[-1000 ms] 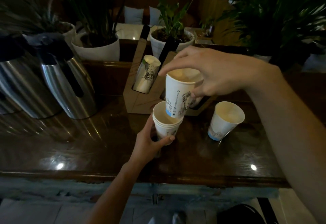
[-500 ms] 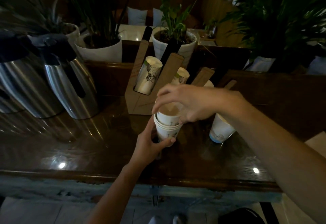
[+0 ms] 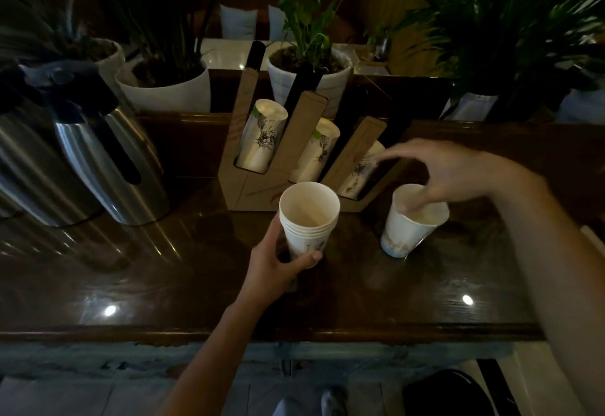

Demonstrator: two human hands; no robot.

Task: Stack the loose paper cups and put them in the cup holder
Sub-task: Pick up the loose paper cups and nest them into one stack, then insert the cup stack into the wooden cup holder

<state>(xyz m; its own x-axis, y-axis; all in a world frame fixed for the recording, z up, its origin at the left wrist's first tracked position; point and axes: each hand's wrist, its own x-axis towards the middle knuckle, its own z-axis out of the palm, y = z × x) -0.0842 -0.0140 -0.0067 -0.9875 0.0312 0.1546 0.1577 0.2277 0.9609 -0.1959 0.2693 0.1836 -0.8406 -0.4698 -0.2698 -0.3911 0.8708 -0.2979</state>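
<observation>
Left hand [image 3: 278, 262] clamped around nested cup stack [image 3: 309, 219], held just above the wooden counter [image 3: 163, 268]. Right hand [image 3: 451, 173] pinching the rim of the last loose cup [image 3: 412, 219] (tilted, base on counter, right of stack). Step: gathering that cup. Next: lift, align, seat into stack, then load the cardboard cup holder [image 3: 248, 193] behind.

Dim room; glossy dark wooden counter [image 3: 163, 284], potted plants [image 3: 304, 55], perhaps cushions [image 3: 237, 24] behind

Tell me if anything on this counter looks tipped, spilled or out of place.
Only the loose cup under the right hand: it leans sideways instead of standing flat. No spill shows on the counter.
</observation>
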